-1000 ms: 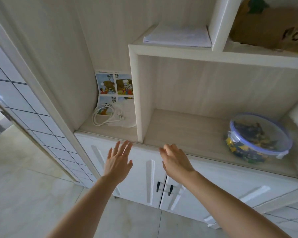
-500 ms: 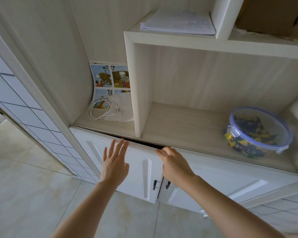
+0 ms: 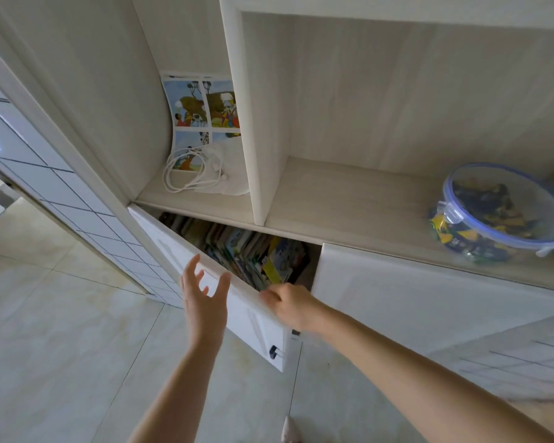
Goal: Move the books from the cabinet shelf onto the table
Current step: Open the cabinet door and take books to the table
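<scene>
A row of colourful books (image 3: 253, 251) stands packed inside the lower cabinet, seen through the gap behind the half-open left door (image 3: 176, 251). My right hand (image 3: 288, 305) grips the top edge of that white door, fingers curled over it. My left hand (image 3: 205, 298) hovers in front of the door's face with fingers spread, holding nothing. No table is in view.
The right cabinet door (image 3: 413, 302) is closed. On the open shelf above sit a round plastic container (image 3: 496, 212) with a blue rim, a coiled white cable (image 3: 189, 174) and a picture sheet (image 3: 202, 113). A tiled floor (image 3: 61, 346) lies below.
The left cabinet door has swung open from closed, pulled by my right hand, revealing the books. My left hand stayed in front of the door. The view tilted downward.
</scene>
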The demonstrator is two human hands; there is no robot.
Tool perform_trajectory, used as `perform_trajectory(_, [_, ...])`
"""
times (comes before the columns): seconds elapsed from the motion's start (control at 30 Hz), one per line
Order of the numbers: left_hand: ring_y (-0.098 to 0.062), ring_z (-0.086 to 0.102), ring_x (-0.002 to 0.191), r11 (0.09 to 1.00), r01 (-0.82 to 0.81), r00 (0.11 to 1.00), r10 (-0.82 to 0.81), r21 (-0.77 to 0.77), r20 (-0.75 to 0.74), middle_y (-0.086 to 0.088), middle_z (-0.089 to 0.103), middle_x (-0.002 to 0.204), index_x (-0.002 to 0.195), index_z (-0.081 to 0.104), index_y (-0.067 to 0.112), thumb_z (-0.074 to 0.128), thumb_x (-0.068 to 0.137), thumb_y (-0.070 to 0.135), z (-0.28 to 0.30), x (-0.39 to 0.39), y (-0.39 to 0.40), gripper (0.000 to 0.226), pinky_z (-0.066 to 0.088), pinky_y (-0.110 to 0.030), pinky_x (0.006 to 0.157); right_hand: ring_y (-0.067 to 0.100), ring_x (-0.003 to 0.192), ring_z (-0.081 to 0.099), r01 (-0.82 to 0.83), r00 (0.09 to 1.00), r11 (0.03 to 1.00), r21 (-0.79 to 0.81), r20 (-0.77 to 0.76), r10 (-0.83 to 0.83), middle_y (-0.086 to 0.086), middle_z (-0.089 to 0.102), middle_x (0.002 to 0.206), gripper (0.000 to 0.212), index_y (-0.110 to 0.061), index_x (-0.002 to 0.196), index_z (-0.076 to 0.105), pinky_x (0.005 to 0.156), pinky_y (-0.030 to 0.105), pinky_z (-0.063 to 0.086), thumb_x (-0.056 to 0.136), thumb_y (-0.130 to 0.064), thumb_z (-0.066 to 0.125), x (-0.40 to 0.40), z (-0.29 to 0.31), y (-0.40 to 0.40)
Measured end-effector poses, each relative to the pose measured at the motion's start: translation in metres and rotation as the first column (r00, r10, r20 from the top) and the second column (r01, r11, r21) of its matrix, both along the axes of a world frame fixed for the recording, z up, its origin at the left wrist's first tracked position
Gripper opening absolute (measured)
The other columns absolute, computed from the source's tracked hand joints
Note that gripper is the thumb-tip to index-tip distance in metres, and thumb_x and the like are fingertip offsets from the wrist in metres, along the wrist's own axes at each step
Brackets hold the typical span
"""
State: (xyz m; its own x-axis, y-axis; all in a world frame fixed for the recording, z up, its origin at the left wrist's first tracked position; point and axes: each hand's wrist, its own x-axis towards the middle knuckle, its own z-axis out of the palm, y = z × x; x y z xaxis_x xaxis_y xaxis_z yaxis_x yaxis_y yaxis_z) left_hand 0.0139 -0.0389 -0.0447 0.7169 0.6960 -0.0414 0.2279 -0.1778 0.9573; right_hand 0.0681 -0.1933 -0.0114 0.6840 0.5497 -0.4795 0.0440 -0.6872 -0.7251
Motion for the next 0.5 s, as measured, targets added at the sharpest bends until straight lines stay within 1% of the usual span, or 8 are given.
perform_trajectory(0.07, [-0.014, 0.037, 0.134, 0.998, 0.027, 0.999, -0.030, -0.055, -0.042, 0.002, 0.027, 0.155, 0.148, 0.023, 0.037, 0.070, 0.086, 0.030, -0.004, -0.004, -0.005, 0.078, 0.041, -0.049, 0.107, 0.013, 0.071, 0.048, 0.025, 0.999, 0.998, 0.066, -0.043, -0.022, -0.001, 0.050, 0.077, 0.029, -0.017, 0.092, 0.051, 0.063, 0.028, 0.037, 0.102, -0.038, 0.035, -0.011, -0.009, 0.008])
perform_trajectory(0.13, [-0.015, 0.032, 0.139, 0.996, 0.071, 0.996, -0.075, -0.060, -0.055, 0.005, 0.018, 0.159, 0.150, 0.014, 0.041, 0.071, 0.084, 0.033, -0.006, -0.008, -0.005, 0.087, 0.040, -0.050, 0.108, 0.016, 0.075, 0.045, 0.056, 0.995, 0.992, 0.115, -0.092, -0.045, 0.006, 0.047, 0.083, 0.031, -0.009, 0.097, 0.049, 0.071, 0.035, 0.038, 0.103, -0.035, 0.034, -0.015, -0.014, 0.010])
perform_trajectory(0.2, [-0.015, 0.030, 0.140, 0.992, 0.106, 0.992, -0.110, -0.063, -0.061, 0.009, 0.015, 0.160, 0.150, 0.012, 0.042, 0.071, 0.084, 0.034, -0.005, -0.011, -0.002, 0.090, 0.039, -0.050, 0.108, 0.018, 0.086, 0.047, 0.025, 0.985, 0.994, 0.106, -0.170, -0.007, 0.008, 0.048, 0.094, 0.032, -0.009, 0.109, 0.048, 0.079, 0.036, 0.037, 0.103, -0.037, 0.032, -0.015, -0.011, 0.008])
perform_trajectory(0.27, [-0.015, 0.030, 0.141, 0.987, 0.135, 0.988, -0.141, -0.082, -0.068, 0.014, 0.012, 0.159, 0.150, 0.012, 0.043, 0.072, 0.083, 0.034, -0.004, -0.017, 0.003, 0.090, 0.040, -0.051, 0.108, 0.020, 0.106, 0.051, -0.012, 0.969, 0.997, 0.077, -0.244, 0.030, 0.006, 0.052, 0.114, 0.033, -0.015, 0.120, 0.046, 0.090, 0.036, 0.039, 0.102, -0.040, 0.033, -0.016, -0.007, 0.006])
perform_trajectory(0.33, [-0.015, 0.030, 0.141, 0.983, 0.155, 0.985, -0.161, -0.103, -0.059, 0.018, 0.012, 0.159, 0.150, 0.014, 0.044, 0.072, 0.084, 0.032, -0.003, -0.025, 0.008, 0.089, 0.040, -0.051, 0.107, 0.023, 0.115, 0.053, -0.002, 0.950, 0.997, 0.076, -0.312, 0.025, 0.006, 0.055, 0.123, 0.033, -0.021, 0.120, 0.047, 0.098, 0.041, 0.045, 0.099, -0.046, 0.039, -0.022, -0.004, 0.006])
perform_trajectory(0.4, [-0.014, 0.032, 0.140, 0.978, 0.170, 0.984, -0.176, -0.121, -0.042, 0.017, 0.015, 0.159, 0.149, 0.017, 0.044, 0.072, 0.083, 0.030, -0.002, -0.038, 0.015, 0.087, 0.040, -0.046, 0.108, 0.022, 0.112, 0.059, 0.058, 0.916, 0.994, 0.089, -0.401, -0.017, 0.005, 0.060, 0.120, 0.031, -0.025, 0.116, 0.050, 0.098, 0.042, 0.050, 0.095, -0.048, 0.047, -0.032, -0.007, 0.010])
perform_trajectory(0.43, [-0.013, 0.033, 0.140, 0.975, 0.177, 0.982, -0.184, -0.134, -0.044, 0.016, 0.018, 0.158, 0.149, 0.018, 0.045, 0.072, 0.083, 0.030, -0.002, -0.046, 0.021, 0.086, 0.041, -0.040, 0.107, 0.023, 0.111, 0.061, 0.083, 0.895, 0.993, 0.087, -0.445, -0.036, 0.006, 0.062, 0.119, 0.029, -0.026, 0.112, 0.052, 0.098, 0.043, 0.051, 0.093, -0.047, 0.052, -0.038, -0.009, 0.014])
perform_trajectory(0.5, [-0.013, 0.036, 0.139, 0.963, 0.206, 0.974, -0.218, -0.172, -0.056, 0.017, 0.025, 0.155, 0.148, 0.021, 0.045, 0.072, 0.083, 0.031, -0.003, -0.061, 0.036, 0.084, 0.042, -0.028, 0.098, 0.026, 0.110, 0.064, 0.116, 0.852, 0.990, 0.086, -0.520, -0.054, 0.007, 0.065, 0.119, 0.027, -0.029, 0.106, 0.054, 0.099, 0.044, 0.051, 0.087, -0.046, 0.063, -0.052, -0.014, 0.024])
